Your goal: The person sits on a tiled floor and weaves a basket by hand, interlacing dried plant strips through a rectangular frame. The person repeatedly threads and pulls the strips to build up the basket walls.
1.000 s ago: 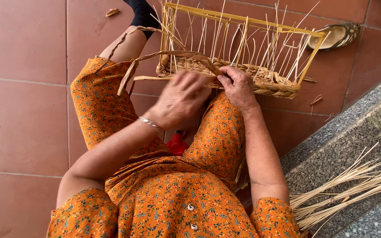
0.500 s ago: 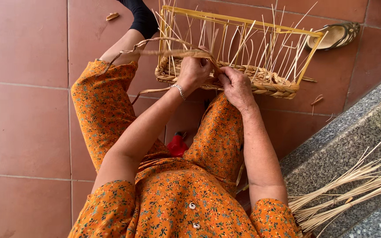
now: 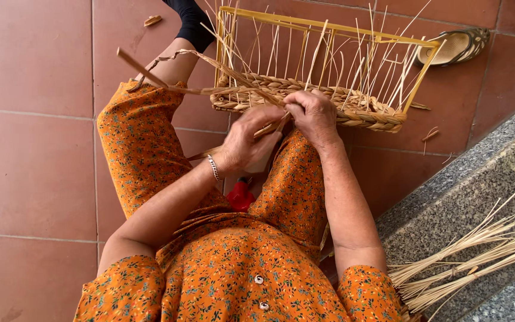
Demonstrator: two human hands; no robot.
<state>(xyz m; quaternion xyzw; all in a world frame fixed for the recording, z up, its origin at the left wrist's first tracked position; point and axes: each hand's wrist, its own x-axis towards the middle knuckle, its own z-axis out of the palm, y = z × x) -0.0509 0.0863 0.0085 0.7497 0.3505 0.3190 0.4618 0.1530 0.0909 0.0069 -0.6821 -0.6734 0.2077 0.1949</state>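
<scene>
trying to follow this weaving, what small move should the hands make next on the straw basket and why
Probably pull the flat tan weaving strand snug with the left hand while the right hand pins it to the half-woven rectangular straw basket. The strand arcs loose off to the left, and both hands meet at the basket's near woven edge, where only the lowest rows are filled.

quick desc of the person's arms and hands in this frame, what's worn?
Both arms are bare below short orange sleeves with a small floral print. The left hand has a thin silvery bracelet at the wrist. The right hand shows no jewellery. No gloves.
</scene>
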